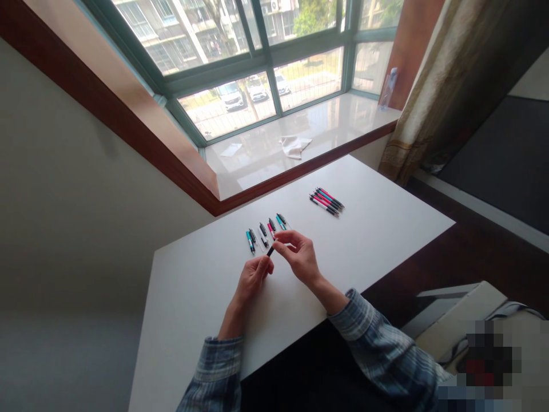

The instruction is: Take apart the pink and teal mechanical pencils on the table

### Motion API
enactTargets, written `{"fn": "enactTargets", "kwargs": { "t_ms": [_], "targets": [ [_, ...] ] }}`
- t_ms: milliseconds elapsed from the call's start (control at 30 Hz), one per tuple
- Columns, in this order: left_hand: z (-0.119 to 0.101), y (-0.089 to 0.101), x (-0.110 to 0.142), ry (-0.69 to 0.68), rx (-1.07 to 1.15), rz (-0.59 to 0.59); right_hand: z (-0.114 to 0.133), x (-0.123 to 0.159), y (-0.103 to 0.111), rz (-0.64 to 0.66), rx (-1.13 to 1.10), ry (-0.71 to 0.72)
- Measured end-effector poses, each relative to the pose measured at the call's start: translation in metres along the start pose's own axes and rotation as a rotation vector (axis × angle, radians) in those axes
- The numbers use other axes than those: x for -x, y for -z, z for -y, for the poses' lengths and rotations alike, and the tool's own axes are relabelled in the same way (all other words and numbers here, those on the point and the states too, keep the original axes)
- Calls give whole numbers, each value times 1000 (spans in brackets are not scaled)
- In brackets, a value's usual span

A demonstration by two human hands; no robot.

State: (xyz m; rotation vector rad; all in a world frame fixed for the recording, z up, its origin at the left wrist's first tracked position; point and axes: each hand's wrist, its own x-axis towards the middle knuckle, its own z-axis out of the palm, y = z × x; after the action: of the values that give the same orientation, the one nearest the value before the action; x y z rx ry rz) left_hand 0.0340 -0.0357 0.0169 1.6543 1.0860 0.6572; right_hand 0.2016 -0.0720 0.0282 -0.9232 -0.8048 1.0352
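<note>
Over the middle of a white table (377, 229), my left hand (253, 277) and my right hand (299, 254) meet, both pinched on a small black pen part (270, 250) held between their fingertips. Just beyond my fingers lie several pen pieces (263, 232) in teal, pink, black and clear, spread in a short row. Farther right on the table sits a neat bunch of several whole pens (326, 200), pink, teal and black.
A glossy white window sill (343, 117) runs behind the table, with a crumpled white cloth (295, 145) and a paper on it. A curtain (446, 86) hangs at the right. A pale chair arm (463, 315) is at my lower right.
</note>
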Motion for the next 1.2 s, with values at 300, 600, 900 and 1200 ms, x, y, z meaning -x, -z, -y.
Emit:
{"fn": "enactTargets", "kwargs": {
  "t_ms": [300,600,900,1200],
  "targets": [
    [-4,-1,1,18,-19,-24,-5,-4,1,8,-2,-59],
    [-2,-1,-1,-25,-17,-4,0,-2,1,60,-13,-34],
    [-2,-2,-1,-51,-66,-5,-8,-3,1,31,-98,-69],
    [0,-1,-2,-31,-112,-6,-3,-2,2,24,-34,-64]
  ]
}}
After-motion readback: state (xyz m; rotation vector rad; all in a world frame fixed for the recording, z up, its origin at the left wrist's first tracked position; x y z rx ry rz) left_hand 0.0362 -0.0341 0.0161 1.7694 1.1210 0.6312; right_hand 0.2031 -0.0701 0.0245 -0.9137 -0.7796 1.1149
